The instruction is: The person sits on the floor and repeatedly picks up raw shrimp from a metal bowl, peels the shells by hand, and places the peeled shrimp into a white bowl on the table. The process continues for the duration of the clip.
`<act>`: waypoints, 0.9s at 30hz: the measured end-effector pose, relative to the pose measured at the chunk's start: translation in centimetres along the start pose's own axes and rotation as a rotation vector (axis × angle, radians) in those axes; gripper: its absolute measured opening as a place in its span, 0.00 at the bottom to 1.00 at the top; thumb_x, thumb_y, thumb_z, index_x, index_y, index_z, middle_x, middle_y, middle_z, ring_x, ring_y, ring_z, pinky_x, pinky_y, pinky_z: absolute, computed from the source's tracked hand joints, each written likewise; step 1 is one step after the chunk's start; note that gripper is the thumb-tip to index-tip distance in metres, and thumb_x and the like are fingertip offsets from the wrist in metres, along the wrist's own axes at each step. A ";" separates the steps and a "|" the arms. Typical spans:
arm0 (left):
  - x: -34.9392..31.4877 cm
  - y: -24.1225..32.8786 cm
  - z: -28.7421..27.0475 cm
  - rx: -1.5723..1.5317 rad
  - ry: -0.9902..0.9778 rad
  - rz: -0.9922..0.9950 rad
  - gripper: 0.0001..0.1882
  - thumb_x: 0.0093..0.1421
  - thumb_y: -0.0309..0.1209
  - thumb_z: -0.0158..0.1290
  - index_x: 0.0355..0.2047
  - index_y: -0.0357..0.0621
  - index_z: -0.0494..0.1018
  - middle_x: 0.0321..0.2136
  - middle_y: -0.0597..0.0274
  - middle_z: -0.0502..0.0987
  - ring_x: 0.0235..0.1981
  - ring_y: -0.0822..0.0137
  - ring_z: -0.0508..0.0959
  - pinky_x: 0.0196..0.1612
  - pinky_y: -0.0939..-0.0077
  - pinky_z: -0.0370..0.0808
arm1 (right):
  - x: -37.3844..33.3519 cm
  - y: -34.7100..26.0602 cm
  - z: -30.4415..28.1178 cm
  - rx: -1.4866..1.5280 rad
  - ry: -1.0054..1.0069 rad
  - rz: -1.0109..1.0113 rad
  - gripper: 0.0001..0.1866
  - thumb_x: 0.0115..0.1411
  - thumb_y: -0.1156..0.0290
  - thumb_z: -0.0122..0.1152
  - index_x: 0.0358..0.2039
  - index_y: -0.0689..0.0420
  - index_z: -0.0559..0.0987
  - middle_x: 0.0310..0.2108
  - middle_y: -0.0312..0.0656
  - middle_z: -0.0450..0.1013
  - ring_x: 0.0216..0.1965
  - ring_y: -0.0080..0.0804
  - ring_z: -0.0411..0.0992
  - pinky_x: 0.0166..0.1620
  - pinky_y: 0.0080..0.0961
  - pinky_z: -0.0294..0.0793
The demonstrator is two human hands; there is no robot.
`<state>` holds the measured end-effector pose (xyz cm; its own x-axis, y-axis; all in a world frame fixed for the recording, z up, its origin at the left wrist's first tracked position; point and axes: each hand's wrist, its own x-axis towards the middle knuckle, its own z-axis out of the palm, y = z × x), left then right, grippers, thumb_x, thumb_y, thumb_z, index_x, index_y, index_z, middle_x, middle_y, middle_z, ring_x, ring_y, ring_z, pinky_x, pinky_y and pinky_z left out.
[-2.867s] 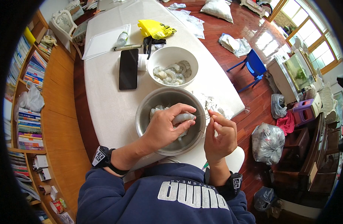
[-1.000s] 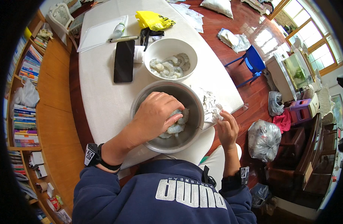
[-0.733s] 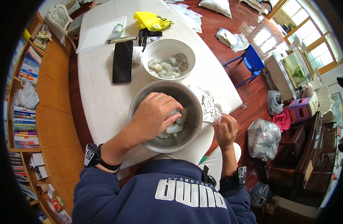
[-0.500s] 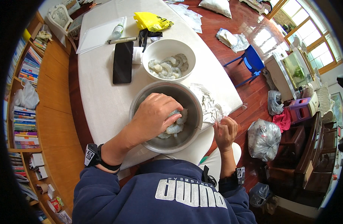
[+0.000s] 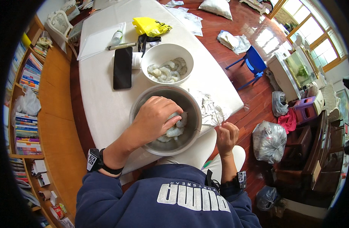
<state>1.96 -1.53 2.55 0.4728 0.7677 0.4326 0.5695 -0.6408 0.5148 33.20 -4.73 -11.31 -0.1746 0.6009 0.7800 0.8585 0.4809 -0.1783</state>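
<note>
My left hand (image 5: pixel 155 117) reaches over a metal bowl (image 5: pixel 195 127), its fingers curled round a peeled shrimp (image 5: pixel 178 114). Below it, more grey, translucent shrimp (image 5: pixel 175 132) lie in the bowl; my hand hides part of them. At the table's right edge, my right hand (image 5: pixel 227 137) is closed in a pinch on a thin stick, like a toothpick, that points toward a white tissue (image 5: pixel 207 111). Dark, stringy bits are spread over this tissue. Just beyond the metal bowl stands a white bowl (image 5: pixel 153 53) with several peeled shrimp (image 5: pixel 168 71) in it.
Left of the white bowl lie a black phone (image 5: pixel 122 68), a pen (image 5: pixel 121 46) and a small bottle (image 5: pixel 117 35) on white sheets. A yellow plastic bag (image 5: pixel 151 26) is farther back. A blue chair (image 5: pixel 254 62) and a stuffed clear bag (image 5: pixel 269 141) stand on the floor at right.
The whole view has shifted slightly. My left hand stays over the metal bowl with the shrimp, and my right hand has drawn back a little toward me from the tissue.
</note>
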 end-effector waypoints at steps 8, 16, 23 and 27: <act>0.0 0.1 0.1 -0.010 -0.035 -0.013 0.09 0.55 0.28 0.62 0.37 0.44 0.79 0.37 0.57 0.81 0.42 0.55 0.79 0.50 0.61 0.72 | 0.0 -0.1 -0.9 -0.080 0.008 -0.003 0.12 0.50 0.77 0.73 0.32 0.52 0.78 0.30 0.36 0.73 0.33 0.35 0.73 0.44 0.35 0.69; 0.0 0.0 0.0 -0.021 -0.033 -0.018 0.09 0.56 0.27 0.62 0.37 0.44 0.79 0.37 0.57 0.81 0.42 0.56 0.79 0.50 0.62 0.72 | 0.1 -0.3 -0.9 -0.041 0.005 0.074 0.09 0.52 0.76 0.72 0.29 0.53 0.77 0.24 0.37 0.72 0.29 0.34 0.72 0.42 0.33 0.67; -0.1 -0.1 -0.2 -0.027 -0.040 -0.031 0.09 0.57 0.27 0.62 0.38 0.44 0.79 0.38 0.58 0.81 0.43 0.57 0.79 0.50 0.63 0.72 | -1.2 -0.1 -0.3 0.094 -0.035 0.195 0.07 0.54 0.77 0.69 0.28 0.56 0.76 0.23 0.38 0.72 0.27 0.37 0.70 0.42 0.34 0.66; -0.1 -0.2 -0.1 -0.026 -0.039 -0.029 0.09 0.56 0.27 0.62 0.38 0.44 0.79 0.38 0.59 0.81 0.43 0.57 0.79 0.50 0.62 0.72 | -1.3 0.0 -0.7 0.106 -0.080 0.189 0.07 0.55 0.77 0.68 0.28 0.56 0.77 0.22 0.38 0.71 0.26 0.37 0.70 0.41 0.34 0.66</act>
<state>1.74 -1.49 2.51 0.4825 0.7851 0.3884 0.5662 -0.6179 0.5456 33.80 -5.95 -11.87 -0.0566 0.7332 0.6776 0.8248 0.4168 -0.3821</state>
